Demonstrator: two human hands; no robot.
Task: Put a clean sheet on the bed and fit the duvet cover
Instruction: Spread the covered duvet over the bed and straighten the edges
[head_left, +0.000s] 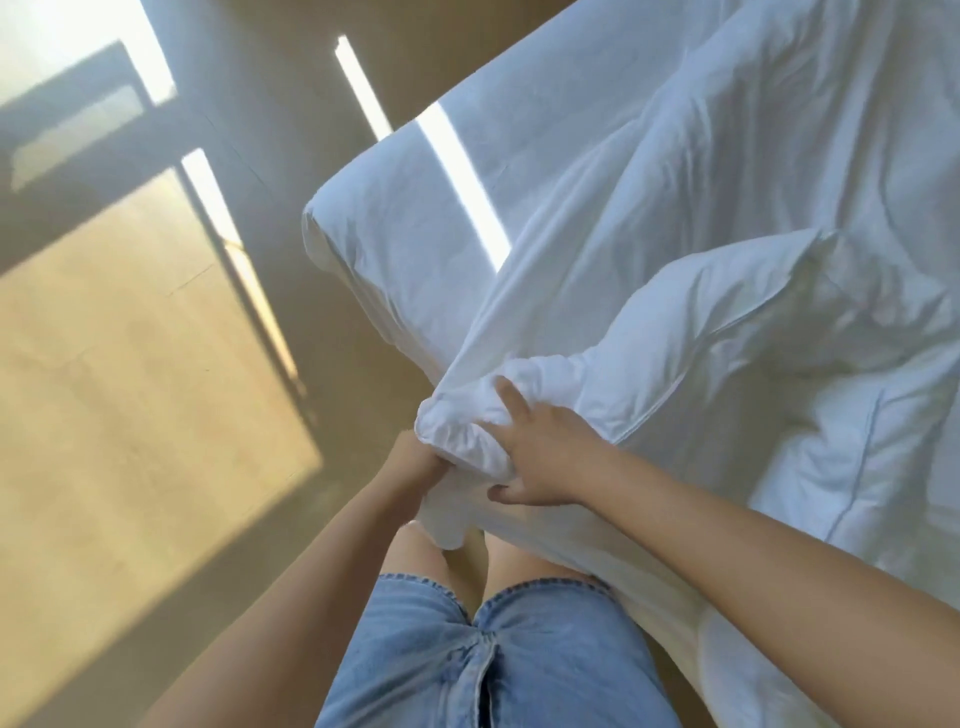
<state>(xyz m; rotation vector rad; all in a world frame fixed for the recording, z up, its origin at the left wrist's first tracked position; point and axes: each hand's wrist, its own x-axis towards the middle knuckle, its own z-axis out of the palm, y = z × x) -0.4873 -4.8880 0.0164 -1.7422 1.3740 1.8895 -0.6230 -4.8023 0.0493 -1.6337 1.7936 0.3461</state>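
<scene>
Centre frame, by bed (410, 218) corner, L grip (418, 462) & R grip (537, 460) both clenched round bunched corner of white duvet (701, 374)

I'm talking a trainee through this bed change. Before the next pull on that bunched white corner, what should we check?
1. Left hand grip on the bunched corner: ok, fingers closed round the fabric.
2. Right hand grip: ok, thumb under and fingers over the same bunch.
3. Filling seated right into that corner: cannot tell, the bunched fabric hides it.
4. Duvet lying flat: not ok, it is heaped in folds on the sheet.
5. Sheet fitted: ok where visible, wrapped down over its near corner.
</scene>
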